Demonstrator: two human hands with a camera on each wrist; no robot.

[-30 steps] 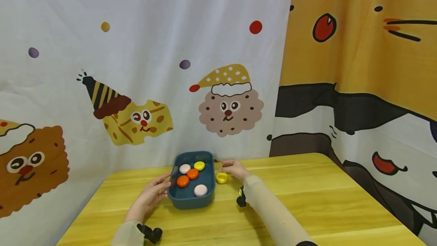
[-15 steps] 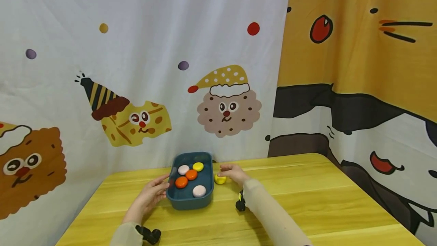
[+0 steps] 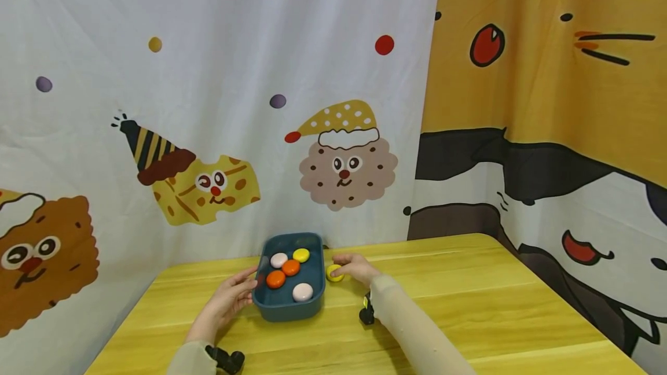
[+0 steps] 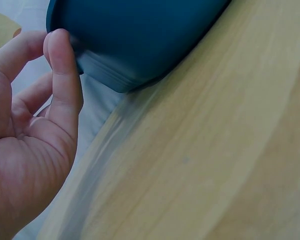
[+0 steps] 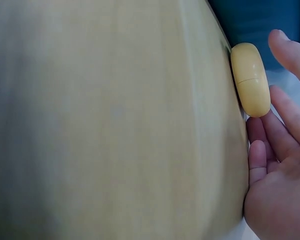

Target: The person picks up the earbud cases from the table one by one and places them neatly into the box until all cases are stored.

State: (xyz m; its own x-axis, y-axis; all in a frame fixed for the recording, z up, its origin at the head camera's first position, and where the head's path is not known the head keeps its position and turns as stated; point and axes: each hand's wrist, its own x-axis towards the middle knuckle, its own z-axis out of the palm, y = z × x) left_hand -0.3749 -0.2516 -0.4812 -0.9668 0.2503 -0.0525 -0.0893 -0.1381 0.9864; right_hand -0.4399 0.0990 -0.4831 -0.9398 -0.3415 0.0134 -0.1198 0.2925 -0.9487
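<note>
A dark blue rectangular tub (image 3: 289, 312) stands near the far edge of the wooden table. Thumb and index finger of my left hand (image 3: 229, 297) pinch its left rim, seen closely in the left wrist view. Inside lie two orange discs (image 3: 275, 279), two pale pink discs (image 3: 302, 292) and a yellow disc (image 3: 301, 255). Another thick, rounded yellow disc (image 5: 251, 80), with a seam around its side, lies on the table just right of the tub. My right hand (image 3: 359, 268) is at it: the fingers reach its far side, while the thumb stands apart from it in the right wrist view.
The wooden table (image 3: 443, 300) extends to the right and front. A white curtain (image 3: 234, 74) with cartoon prints hangs directly behind it. Black wrist cameras (image 3: 226, 359) sit on both forearms.
My right hand has lowered onto the yellow disc beside the tub, its fingers now partly covering it. The left hand stays on the rim. The whole head view has shifted slightly.
</note>
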